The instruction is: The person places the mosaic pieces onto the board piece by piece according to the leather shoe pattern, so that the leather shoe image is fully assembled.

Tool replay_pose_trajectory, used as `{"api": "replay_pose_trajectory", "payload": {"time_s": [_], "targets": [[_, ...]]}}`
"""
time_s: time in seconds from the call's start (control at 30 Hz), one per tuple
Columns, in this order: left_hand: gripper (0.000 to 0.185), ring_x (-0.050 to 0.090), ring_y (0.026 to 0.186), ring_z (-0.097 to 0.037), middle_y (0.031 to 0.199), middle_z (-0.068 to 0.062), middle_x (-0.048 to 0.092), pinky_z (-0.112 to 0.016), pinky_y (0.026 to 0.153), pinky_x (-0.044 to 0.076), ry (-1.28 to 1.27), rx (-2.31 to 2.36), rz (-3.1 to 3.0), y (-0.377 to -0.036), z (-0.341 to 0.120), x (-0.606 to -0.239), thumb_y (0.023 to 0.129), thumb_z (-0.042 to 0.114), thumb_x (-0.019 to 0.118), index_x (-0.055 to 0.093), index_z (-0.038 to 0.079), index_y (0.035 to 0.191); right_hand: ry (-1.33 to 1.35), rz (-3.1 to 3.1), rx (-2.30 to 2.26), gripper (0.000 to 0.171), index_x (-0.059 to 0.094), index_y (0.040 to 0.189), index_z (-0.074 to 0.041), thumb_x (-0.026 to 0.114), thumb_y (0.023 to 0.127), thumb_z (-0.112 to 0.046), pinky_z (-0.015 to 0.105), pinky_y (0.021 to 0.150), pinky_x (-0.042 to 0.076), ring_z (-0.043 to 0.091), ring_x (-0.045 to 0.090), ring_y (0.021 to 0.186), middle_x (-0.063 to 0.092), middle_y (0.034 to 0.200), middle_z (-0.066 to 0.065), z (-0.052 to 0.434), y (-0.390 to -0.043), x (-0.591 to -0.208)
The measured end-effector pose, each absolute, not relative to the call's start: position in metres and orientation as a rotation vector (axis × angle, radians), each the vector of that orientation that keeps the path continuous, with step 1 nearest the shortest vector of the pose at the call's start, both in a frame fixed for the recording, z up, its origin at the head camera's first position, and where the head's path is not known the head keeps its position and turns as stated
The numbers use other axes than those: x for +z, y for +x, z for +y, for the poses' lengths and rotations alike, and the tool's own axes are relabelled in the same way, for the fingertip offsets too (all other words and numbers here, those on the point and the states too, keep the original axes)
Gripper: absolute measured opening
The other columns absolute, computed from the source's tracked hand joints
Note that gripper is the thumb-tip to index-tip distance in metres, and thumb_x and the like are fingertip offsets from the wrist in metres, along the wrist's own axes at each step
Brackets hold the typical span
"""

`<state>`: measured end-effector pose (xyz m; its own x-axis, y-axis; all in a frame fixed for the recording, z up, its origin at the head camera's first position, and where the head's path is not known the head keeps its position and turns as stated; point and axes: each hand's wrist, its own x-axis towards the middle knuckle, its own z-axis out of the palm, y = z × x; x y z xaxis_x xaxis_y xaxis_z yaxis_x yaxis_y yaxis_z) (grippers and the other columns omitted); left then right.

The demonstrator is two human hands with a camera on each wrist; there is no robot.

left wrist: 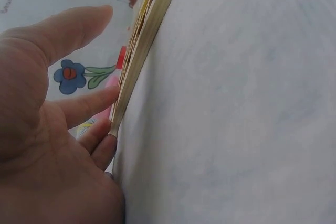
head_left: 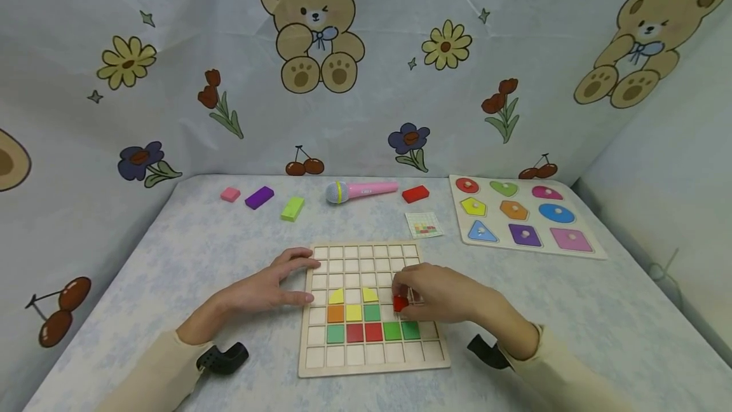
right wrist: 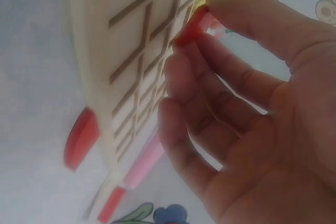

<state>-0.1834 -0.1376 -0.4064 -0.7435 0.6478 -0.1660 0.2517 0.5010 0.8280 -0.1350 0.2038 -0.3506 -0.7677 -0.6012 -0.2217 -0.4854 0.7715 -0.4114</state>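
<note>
A wooden grid board [head_left: 366, 358] lies on the table with several coloured tiles in its cells. Orange [head_left: 335, 314], yellow [head_left: 353, 313] and green tiles [head_left: 372, 313] form one row, below two curved yellow pieces [head_left: 370, 295]. Red [head_left: 355, 333], teal and green tiles fill the row nearer me. My right hand [head_left: 443, 294] pinches a small red tile [right wrist: 194, 29] between thumb and index finger, over the board's right half. At the board's left edge, my left hand [head_left: 271, 286] rests with its fingers spread, fingertips touching the wooden side [left wrist: 144, 40].
Behind the board lie pink, purple [head_left: 260, 198], lime [head_left: 292, 209] and red blocks [head_left: 415, 194], a pink toy microphone [head_left: 366, 190] and a pattern card [head_left: 424, 225]. A shape puzzle [head_left: 534, 250] is at back right. A red piece [right wrist: 81, 137] lies beside the board.
</note>
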Motion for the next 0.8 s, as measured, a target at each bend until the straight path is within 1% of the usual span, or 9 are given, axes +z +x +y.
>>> {"api": "replay_pose_trajectory", "payload": {"time_s": [0.17, 0.33, 0.53, 0.63, 0.8], "targets": [[0.066, 0.017, 0.149, -0.035, 0.162, -0.009, 0.018, -0.063, 0.115, 0.023, 0.733, 1.142, 2.289, -0.184, -0.138, -0.409, 0.092, 0.037, 0.073, 0.046, 0.014, 0.148, -0.869, 2.61, -0.43, 0.016, 0.069, 0.103, -0.018, 0.075, 0.089, -0.024, 0.022, 0.067, 0.047, 0.006, 0.053, 0.074, 0.061, 0.087, -0.01, 0.192, -0.138, -0.355], [0.067, 0.017, 0.149, -0.034, 0.162, -0.007, 0.018, -0.062, 0.115, 0.023, 0.72, 1.139, 2.296, -0.185, -0.137, -0.409, 0.092, 0.038, 0.073, 0.046, 0.015, 0.149, -0.884, 2.615, -0.396, 0.015, 0.07, 0.102, -0.019, 0.075, 0.089, -0.024, 0.022, 0.068, 0.047, 0.007, 0.053, 0.074, 0.061, 0.09, -0.009, 0.187, -0.139, -0.357], [0.065, 0.017, 0.148, -0.037, 0.162, -0.011, 0.018, -0.065, 0.115, 0.022, 0.741, 1.144, 2.295, -0.185, -0.138, -0.407, 0.093, 0.035, 0.073, 0.046, 0.013, 0.148, -0.897, 2.605, -0.396, 0.013, 0.071, 0.102, -0.02, 0.074, 0.09, -0.023, 0.021, 0.067, 0.047, 0.007, 0.054, 0.075, 0.061, 0.091, -0.011, 0.188, -0.139, -0.359], [0.065, 0.017, 0.148, -0.037, 0.162, -0.01, 0.018, -0.064, 0.115, 0.022, 0.74, 1.139, 2.293, -0.184, -0.138, -0.406, 0.093, 0.035, 0.073, 0.046, 0.013, 0.148, -0.92, 2.592, -0.42, 0.015, 0.072, 0.105, -0.02, 0.074, 0.09, -0.02, 0.02, 0.068, 0.047, 0.007, 0.055, 0.077, 0.062, 0.093, -0.011, 0.19, -0.137, -0.359], [0.065, 0.017, 0.148, -0.037, 0.162, -0.01, 0.018, -0.064, 0.114, 0.023, 0.742, 1.142, 2.283, -0.185, -0.138, -0.406, 0.093, 0.036, 0.072, 0.046, 0.014, 0.149, -0.879, 2.602, -0.465, 0.02, 0.072, 0.11, -0.02, 0.075, 0.09, -0.022, 0.022, 0.073, 0.05, 0.009, 0.058, 0.083, 0.064, 0.098, -0.01, 0.199, -0.137, -0.353]]}}
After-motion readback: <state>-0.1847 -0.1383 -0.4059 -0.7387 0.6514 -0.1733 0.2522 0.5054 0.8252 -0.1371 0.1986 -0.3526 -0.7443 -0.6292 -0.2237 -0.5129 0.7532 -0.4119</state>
